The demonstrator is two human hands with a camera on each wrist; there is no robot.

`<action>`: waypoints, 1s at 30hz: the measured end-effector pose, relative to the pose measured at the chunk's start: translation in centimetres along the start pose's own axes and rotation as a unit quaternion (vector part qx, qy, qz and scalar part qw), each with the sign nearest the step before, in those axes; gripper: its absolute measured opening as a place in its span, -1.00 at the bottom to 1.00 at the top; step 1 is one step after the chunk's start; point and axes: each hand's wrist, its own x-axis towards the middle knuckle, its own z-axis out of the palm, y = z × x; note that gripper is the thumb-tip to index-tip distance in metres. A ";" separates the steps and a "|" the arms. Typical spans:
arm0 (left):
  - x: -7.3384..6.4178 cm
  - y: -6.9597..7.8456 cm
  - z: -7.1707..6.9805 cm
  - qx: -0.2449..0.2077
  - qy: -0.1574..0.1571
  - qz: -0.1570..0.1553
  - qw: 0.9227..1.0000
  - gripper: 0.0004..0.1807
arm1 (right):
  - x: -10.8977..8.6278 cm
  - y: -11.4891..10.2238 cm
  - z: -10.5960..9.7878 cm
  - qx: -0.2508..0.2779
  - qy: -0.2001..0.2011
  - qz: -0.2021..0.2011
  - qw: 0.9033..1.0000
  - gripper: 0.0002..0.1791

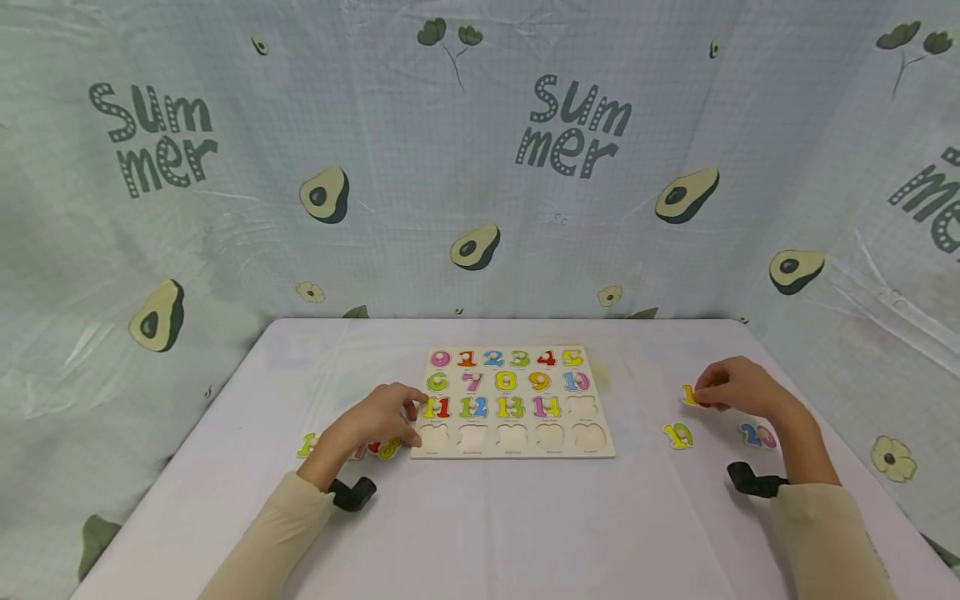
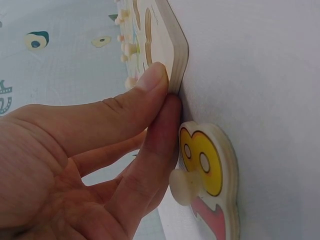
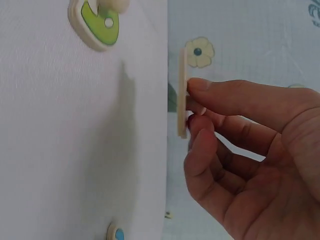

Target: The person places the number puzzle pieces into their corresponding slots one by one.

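A wooden number puzzle board [image 1: 512, 436] lies on the table, with knobbed numbers 0 to 14 seated in it and bare recesses along its bottom row. My left hand [image 1: 377, 417] pinches its left edge; the left wrist view shows the thumb [image 2: 152, 79] on the near corner. Just below those fingers lies an 18 piece [image 2: 207, 162] with a wooden knob. Off to the right, my right hand [image 1: 741, 387] holds a number piece [image 1: 688, 395] by its knob. A yellow-orange 1 shows on it, and the fingers hide its other digit. The right wrist view shows this piece [image 3: 182, 95] edge-on, above the table.
Near my right hand lie a 19 piece [image 1: 678, 436] and a blue and pink 20 piece [image 1: 757, 436]. A green-digit piece [image 1: 306, 445] is partly hidden behind my left wrist. Patterned sheeting [image 1: 480, 167] rises behind the white table [image 1: 525, 525].
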 end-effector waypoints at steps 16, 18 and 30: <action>-0.1 -0.3 -0.2 0.005 0.003 -0.008 1.000 -0.26 | 1.4 -5.3 1.8 0.009 0.016 -0.058 0.998 -0.74; -0.2 -0.2 -0.2 0.005 0.003 -0.010 1.000 -0.26 | 1.5 -5.9 2.0 0.011 0.016 -0.063 0.998 -0.76; -0.3 0.3 0.0 -0.001 0.001 -0.015 1.000 -0.25 | 2.2 -9.1 3.7 0.017 -0.005 -0.095 0.995 -0.86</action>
